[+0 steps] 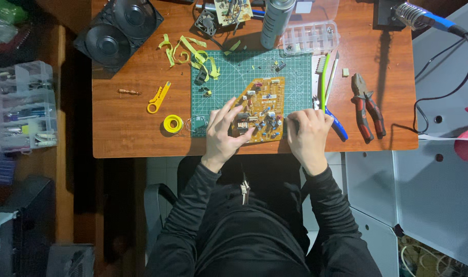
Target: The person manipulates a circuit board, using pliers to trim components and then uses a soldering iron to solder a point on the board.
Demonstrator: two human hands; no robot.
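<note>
The circuit board (261, 109) lies on the cutting mat (295, 77) on the counter (126, 123); pliers (367, 105) right, solder spool (173, 123) left, compartment box (311, 37) far.

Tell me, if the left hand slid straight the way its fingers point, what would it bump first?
Probably the parts on the yellow circuit board. The left hand already rests on its near edge, with its fingers aimed across it.

Wooden desk (126, 128) under dim light, white cabinet (439, 195) beside, pale tiled floor (159, 169) below.
</note>
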